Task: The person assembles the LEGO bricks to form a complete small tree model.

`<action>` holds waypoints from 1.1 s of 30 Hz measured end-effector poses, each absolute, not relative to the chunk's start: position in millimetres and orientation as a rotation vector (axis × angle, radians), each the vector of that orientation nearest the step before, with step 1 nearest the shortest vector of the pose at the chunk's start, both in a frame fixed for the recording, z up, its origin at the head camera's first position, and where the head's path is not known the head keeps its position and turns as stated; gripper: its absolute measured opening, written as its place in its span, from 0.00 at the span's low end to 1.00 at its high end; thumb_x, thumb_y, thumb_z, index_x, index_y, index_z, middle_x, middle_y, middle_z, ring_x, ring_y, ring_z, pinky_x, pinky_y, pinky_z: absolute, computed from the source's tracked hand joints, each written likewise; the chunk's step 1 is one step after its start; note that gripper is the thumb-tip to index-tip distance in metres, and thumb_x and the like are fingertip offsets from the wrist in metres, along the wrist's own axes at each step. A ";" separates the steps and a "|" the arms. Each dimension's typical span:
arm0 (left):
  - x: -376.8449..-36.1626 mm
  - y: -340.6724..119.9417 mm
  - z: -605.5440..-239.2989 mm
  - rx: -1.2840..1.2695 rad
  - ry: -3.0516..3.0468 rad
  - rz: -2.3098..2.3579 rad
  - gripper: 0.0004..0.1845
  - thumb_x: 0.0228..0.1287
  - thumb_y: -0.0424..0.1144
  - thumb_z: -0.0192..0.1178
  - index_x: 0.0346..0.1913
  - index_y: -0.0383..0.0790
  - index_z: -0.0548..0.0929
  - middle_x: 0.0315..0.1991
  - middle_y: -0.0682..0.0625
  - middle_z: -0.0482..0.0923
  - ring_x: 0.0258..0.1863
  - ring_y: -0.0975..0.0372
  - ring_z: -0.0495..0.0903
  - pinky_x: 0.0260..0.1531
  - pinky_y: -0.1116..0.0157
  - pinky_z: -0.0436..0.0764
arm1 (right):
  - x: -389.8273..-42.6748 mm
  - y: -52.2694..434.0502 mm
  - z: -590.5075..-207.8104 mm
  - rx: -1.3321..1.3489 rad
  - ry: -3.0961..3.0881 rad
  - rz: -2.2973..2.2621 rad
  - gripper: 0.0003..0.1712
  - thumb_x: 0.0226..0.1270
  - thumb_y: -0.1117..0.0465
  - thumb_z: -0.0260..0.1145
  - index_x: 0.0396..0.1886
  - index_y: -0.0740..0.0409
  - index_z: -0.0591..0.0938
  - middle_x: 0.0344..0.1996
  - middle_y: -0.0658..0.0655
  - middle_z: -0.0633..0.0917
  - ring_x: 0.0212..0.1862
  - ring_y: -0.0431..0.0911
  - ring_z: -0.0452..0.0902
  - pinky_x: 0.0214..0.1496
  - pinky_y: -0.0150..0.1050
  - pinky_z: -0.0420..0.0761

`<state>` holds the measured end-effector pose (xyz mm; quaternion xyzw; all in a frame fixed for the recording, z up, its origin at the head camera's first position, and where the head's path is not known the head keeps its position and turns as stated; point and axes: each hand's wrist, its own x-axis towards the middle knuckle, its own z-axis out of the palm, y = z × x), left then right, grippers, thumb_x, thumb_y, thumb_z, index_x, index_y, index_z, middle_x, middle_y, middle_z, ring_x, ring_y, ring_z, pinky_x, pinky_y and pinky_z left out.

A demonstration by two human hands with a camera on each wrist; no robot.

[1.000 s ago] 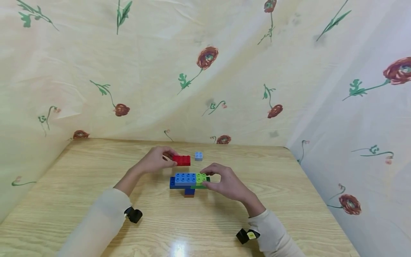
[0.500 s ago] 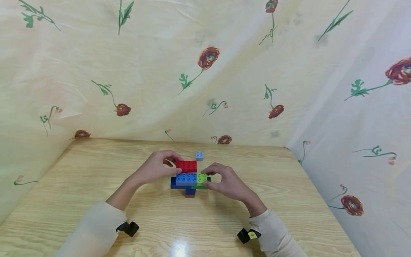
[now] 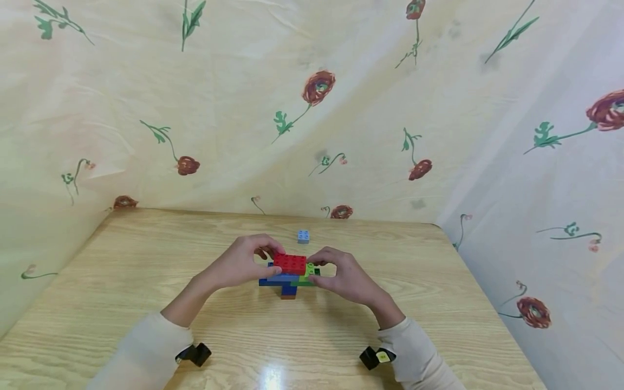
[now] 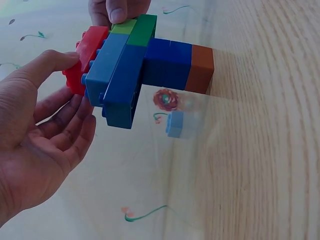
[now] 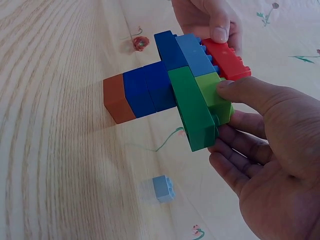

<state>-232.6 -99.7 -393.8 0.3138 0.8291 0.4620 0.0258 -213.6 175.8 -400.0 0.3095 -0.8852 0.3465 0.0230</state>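
The head view looks down from above; both wrist views sit close, low, facing inward, sharing the brick stack (image 3: 288, 276) from opposite sides.

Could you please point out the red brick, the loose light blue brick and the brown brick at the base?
red brick (image 3: 290, 264), head view, its studded top.
light blue brick (image 3: 303, 236), head view, its top face.
brown brick (image 5: 118, 99), right wrist view, its side face.
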 end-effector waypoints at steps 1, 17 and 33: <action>-231.7 -99.4 -394.0 0.965 2.567 1.427 0.15 0.55 0.44 0.71 0.45 0.54 0.82 0.44 0.59 0.82 0.42 0.59 0.81 0.49 0.52 0.80 | -213.7 175.8 -400.2 0.957 -2.743 1.072 0.17 0.60 0.52 0.71 0.50 0.45 0.82 0.45 0.42 0.84 0.47 0.39 0.78 0.52 0.41 0.81; -226.4 -94.7 -400.9 0.921 2.552 1.488 0.17 0.55 0.49 0.71 0.47 0.55 0.81 0.46 0.60 0.81 0.43 0.63 0.79 0.51 0.57 0.79 | -213.8 178.7 -397.6 0.960 -2.747 1.091 0.18 0.61 0.51 0.70 0.51 0.45 0.82 0.45 0.42 0.83 0.48 0.44 0.79 0.53 0.44 0.80; -225.3 -97.9 -401.8 0.915 2.537 1.506 0.16 0.55 0.50 0.70 0.46 0.56 0.82 0.45 0.59 0.81 0.43 0.63 0.80 0.51 0.55 0.79 | -217.5 169.5 -387.4 1.001 -2.663 1.198 0.15 0.62 0.49 0.69 0.48 0.41 0.83 0.44 0.40 0.84 0.49 0.48 0.79 0.55 0.45 0.79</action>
